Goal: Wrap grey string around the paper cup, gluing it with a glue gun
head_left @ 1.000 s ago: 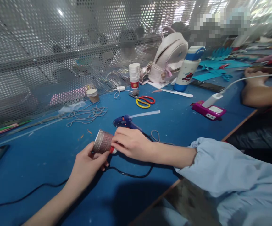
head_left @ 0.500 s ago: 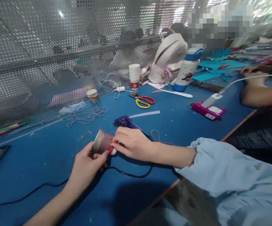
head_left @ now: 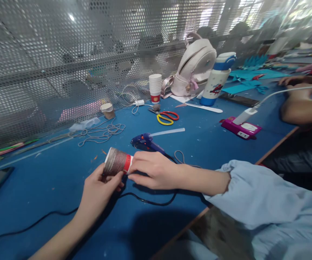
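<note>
- Gripping from below, the left hand curls its fingers around a paper cup wrapped in grey-brown string (red band at one end).
- Right hand pinches that red end.
- Blue glue gun lies just behind on the blue table.

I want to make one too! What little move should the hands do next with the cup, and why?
Probably the right hand should press the next turn of string over the red band. The cup, gripped by the left hand, is wrapped up to that bare band by its rim.
</note>
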A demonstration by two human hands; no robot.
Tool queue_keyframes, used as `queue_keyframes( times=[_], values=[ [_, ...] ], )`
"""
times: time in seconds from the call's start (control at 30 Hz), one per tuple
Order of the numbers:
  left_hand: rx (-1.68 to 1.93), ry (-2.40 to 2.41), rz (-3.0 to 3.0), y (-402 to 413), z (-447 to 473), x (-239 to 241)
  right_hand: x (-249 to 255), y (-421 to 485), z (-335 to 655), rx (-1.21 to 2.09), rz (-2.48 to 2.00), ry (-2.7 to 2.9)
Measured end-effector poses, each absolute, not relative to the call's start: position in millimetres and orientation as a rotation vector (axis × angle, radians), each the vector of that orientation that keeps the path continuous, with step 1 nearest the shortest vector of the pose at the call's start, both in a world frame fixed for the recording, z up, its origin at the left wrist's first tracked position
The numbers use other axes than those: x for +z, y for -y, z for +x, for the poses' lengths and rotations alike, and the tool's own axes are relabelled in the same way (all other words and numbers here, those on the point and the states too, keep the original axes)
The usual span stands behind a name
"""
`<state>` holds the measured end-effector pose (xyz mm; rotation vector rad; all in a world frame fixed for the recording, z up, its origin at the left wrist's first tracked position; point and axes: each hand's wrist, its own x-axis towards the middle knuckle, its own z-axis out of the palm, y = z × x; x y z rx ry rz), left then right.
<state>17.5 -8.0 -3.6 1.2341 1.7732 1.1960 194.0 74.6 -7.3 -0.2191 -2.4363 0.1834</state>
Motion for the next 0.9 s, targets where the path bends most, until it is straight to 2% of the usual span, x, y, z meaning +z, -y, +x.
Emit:
queue_keyframes(
  times=[0.1,0.2,0.37,0.47,0.63,0.8,0.9],
  values=[
    [1.277,-1.743,1.217,6,11,-11,-1,-73,198,0.131,-0.046,2.532],
    [1.351,-1.658,1.151,4,6,-16,14,-77,212,0.089,-0.101,2.625],
    [1.370,-1.575,1.023,1,7,-16,39,-108,255,0.401,-0.715,2.892],
    [1.390,-1.543,0.978,0,8,-15,37,-132,266,0.383,-1.101,2.904],
    [1.343,-1.557,1.017,1,9,-14,14,-150,235,0.656,-0.884,2.775],
    [1.299,-1.646,1.037,2,10,-12,-7,-148,204,0.805,-1.061,2.553],
    [1.275,-1.687,1.035,1,9,-10,-8,-139,206,0.894,-1.013,2.446]
  ],
)
